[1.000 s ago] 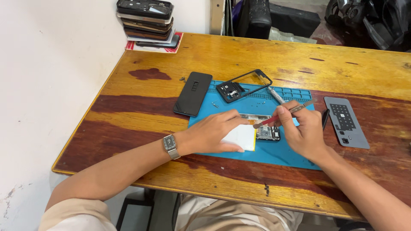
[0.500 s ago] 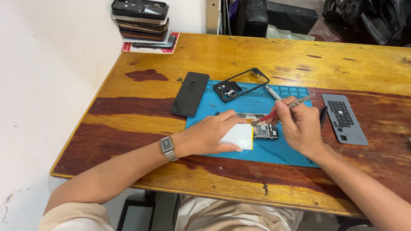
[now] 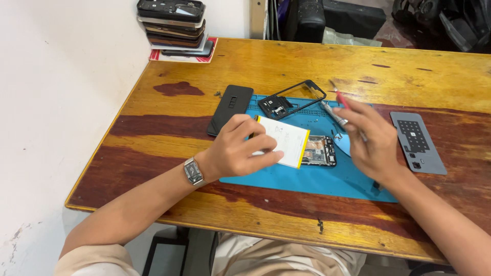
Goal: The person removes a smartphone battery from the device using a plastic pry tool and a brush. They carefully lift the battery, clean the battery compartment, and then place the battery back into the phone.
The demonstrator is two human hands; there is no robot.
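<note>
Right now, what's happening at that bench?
A person has a phone opened up on a blue rubber work mat. The left hand lifts a flat white battery with a yellow edge off the opened phone body. The right hand holds a thin red-handled tool just above the mat.

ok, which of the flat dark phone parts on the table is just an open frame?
The black phone frame at the blue mat's top edge: you see the mat through it. The black back cover and grey plate are solid.

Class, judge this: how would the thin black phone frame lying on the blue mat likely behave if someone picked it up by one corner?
The black phone frame is an open rim, so probably light and slightly flexible. Its thin rails look bendable, perhaps fragile. Lying flat, it shouldn't roll.
</note>
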